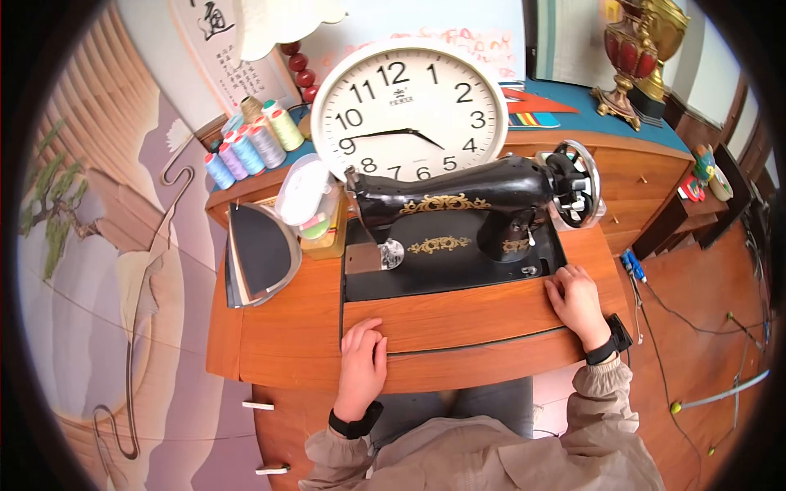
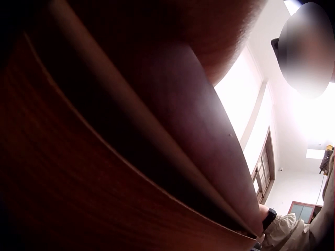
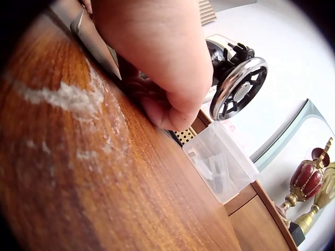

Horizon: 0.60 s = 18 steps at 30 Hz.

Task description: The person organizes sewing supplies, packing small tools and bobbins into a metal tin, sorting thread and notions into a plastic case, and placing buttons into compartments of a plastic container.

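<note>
A black sewing machine (image 1: 483, 190) with gold ornament stands in the wooden sewing table (image 1: 458, 323). My left hand (image 1: 360, 372) rests on the table's front part, left of centre, holding nothing. At the table's right side, near the machine bed's front right corner, rests my right hand (image 1: 578, 307), also without anything in it. Close up in the right wrist view, the right hand (image 3: 162, 57) lies with loosely bent fingers on the worn wood, the machine's handwheel (image 3: 241, 89) beyond it. The left wrist view is mostly dark, with a blurred part of the left hand (image 2: 178, 104).
Behind the machine stands a large round clock (image 1: 409, 106). Thread spools (image 1: 246, 151), a lidded tub (image 1: 307, 192) and dark fabric samples (image 1: 266, 254) are on the left. A clear plastic box (image 3: 222, 164) sits beyond the right hand. Trophies (image 1: 630, 57) stand at back right; cables (image 1: 663, 360) cross the floor.
</note>
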Available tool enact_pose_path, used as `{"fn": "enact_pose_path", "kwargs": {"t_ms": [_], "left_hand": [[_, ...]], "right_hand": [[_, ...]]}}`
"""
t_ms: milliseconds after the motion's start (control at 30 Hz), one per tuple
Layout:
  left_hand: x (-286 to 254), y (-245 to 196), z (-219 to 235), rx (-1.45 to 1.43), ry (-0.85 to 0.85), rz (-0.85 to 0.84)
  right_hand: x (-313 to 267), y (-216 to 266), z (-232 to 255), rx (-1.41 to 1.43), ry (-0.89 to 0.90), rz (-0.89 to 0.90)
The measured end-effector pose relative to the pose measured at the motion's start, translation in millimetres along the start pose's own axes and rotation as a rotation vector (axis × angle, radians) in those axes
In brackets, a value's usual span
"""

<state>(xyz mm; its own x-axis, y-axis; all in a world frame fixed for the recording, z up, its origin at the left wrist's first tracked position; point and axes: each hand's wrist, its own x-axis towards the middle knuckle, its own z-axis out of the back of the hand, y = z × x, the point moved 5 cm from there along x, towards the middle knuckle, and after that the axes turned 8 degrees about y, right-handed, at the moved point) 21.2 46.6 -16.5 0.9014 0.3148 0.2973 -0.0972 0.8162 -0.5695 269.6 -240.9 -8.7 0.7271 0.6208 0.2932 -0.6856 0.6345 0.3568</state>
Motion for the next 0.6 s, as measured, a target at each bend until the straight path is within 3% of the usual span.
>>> {"fn": "enact_pose_path", "kwargs": {"t_ms": [467,533,600], "left_hand": [[-1.6,0.3,-2.9,-0.021,-0.001,0.011],[-6.1,-2.5,1.0,-0.058,-0.051,0.022],[-15.4,-11.1,7.3,0.028,-0.113,-0.069]], "right_hand": [[-0.8,-4.8,-1.5,-0.005,0.013,0.007],[-3.5,-2.3,2.6,0.116,-0.017,0.034],[-14.7,8.2,18.3,0.152,0.027,-0.001]]}}
